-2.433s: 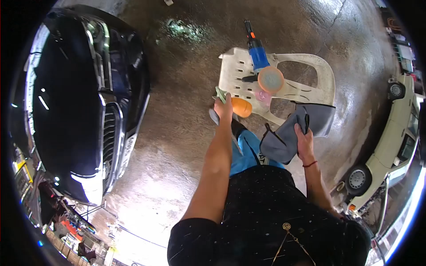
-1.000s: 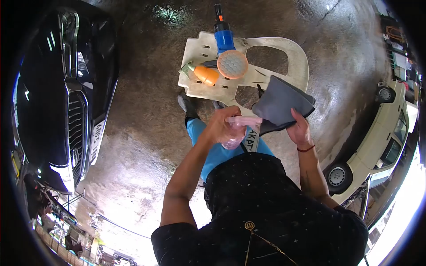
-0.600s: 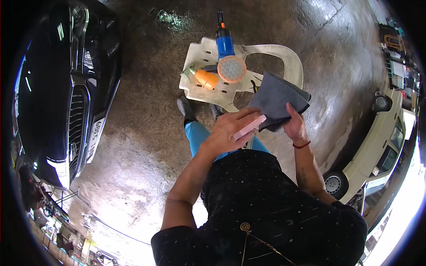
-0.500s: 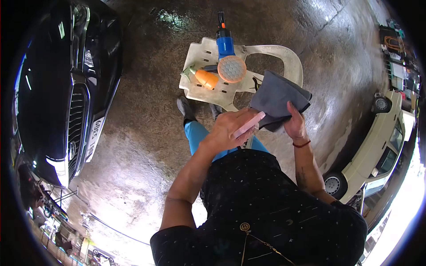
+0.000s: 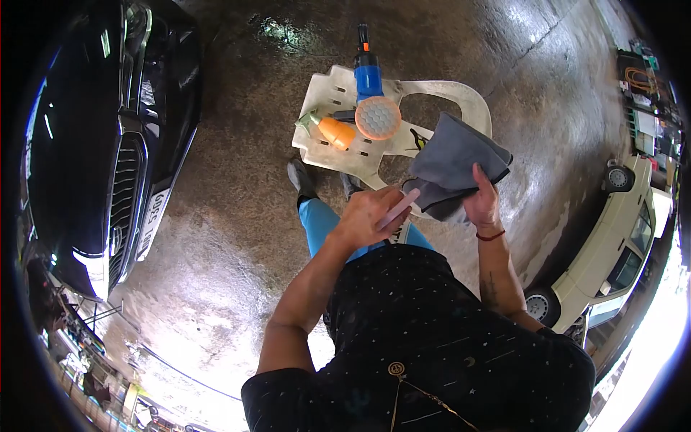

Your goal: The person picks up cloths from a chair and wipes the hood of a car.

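My left hand is closed around a thin, pale pink block, seen edge-on; its exact kind I cannot make out. My right hand grips a folded dark grey cloth, thumb on top and the other fingers hidden beneath. The cloth's lower left corner hangs close to my left fingertips; whether they touch it I cannot tell. Beyond my hands, a white plastic chair carries a blue power polisher with an orange foam pad. Beside the pad lies an orange bottle with a greenish top.
A black car stands close on the left, its grille facing me. On the right is a cream car. The concrete floor looks wet and shiny in places. Assorted clutter lines the far right.
The grey cloth and my right hand have shifted slightly right. The pink block in my left hand has moved a little left and down, now turned more edge-on.
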Available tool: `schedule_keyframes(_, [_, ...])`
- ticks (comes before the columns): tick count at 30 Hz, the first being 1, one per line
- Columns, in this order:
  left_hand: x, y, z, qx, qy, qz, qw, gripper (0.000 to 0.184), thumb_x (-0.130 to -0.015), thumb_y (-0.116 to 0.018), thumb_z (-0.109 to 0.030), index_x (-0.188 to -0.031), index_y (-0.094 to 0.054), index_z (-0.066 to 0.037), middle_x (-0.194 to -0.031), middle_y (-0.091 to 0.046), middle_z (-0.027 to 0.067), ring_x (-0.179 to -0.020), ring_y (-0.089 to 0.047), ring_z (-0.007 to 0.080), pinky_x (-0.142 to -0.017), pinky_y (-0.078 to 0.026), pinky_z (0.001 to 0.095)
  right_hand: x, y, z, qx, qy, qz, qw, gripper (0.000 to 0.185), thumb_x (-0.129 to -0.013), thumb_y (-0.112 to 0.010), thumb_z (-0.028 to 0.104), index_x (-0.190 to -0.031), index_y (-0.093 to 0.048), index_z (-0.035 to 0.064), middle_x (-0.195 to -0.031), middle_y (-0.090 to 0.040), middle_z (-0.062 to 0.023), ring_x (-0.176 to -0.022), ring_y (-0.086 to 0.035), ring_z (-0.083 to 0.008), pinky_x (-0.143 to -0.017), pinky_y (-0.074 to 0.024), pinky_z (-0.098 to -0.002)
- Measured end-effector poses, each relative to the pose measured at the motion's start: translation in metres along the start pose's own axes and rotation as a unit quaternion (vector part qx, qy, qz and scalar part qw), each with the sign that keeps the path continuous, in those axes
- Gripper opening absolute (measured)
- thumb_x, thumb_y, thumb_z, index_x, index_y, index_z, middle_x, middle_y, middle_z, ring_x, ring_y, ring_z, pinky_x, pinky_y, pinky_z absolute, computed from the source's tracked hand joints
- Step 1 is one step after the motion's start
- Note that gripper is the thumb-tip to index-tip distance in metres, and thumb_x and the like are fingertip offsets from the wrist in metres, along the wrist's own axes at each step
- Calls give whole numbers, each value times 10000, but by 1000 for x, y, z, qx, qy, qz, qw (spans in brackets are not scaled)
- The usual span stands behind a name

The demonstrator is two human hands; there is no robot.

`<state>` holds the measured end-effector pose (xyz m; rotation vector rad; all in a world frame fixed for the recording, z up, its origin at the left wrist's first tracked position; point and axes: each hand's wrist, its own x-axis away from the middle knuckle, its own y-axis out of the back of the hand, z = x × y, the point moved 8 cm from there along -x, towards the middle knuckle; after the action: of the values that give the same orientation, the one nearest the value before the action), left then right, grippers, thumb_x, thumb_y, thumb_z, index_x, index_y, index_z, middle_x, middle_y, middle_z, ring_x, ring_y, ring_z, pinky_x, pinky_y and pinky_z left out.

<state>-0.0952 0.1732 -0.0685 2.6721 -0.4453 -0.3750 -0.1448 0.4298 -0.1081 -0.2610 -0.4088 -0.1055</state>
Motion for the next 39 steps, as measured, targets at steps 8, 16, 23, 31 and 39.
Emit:
schedule_keyframes(8, [9,-66,130,-153,19,-58,986,483,-886,-696,-215,-1345,-567,-138,-1069,-628,74,-842,-677,275,-677,-602,387,6,-23,22,70,15,-70,995,484,-1019,-668,226,-1399,-526,-37,-1354,-595,-85,-1205,-559,-185,-1067,-428,-329])
schedule_keyframes(16, [-7,-120,239,-194,70,-17,978,565,-889,-728,-327,-1365,-500,-123,-1121,-581,127,-953,-685,305,-708,-612,421,30,19,8,389,44,-239,889,549,-1022,-659,344,-1300,-562,-119,-1298,-623,-196,-1186,-581,-250,-1039,-445,-362])
schedule_keyframes(23, [29,-109,284,-155,237,-4,959,541,-922,-699,-313,-1384,-473,-142,-1140,-571,149,-990,-689,366,-796,-592,495,31,-26,10,462,44,-155,872,492,-1020,-657,297,-1308,-599,-97,-1288,-667,-181,-1183,-620,-263,-1047,-460,-363])
schedule_keyframes(31, [91,53,144,420,313,-148,839,527,-1030,-593,-449,-1352,-601,-32,-913,-665,63,-747,-618,111,-617,-487,289,34,-181,-25,347,-40,208,914,357,-983,-669,217,-1248,-649,-22,-1188,-685,-80,-1129,-609,-183,-994,-473,-345])
schedule_keyframes(39, [276,271,11,166,304,-370,862,342,-969,-718,-185,-1242,-646,9,-914,-728,115,-788,-661,134,-741,-547,327,128,-457,-69,353,6,514,782,374,-949,-746,232,-1233,-662,4,-1144,-706,-54,-1048,-632,-155,-931,-503,-320])
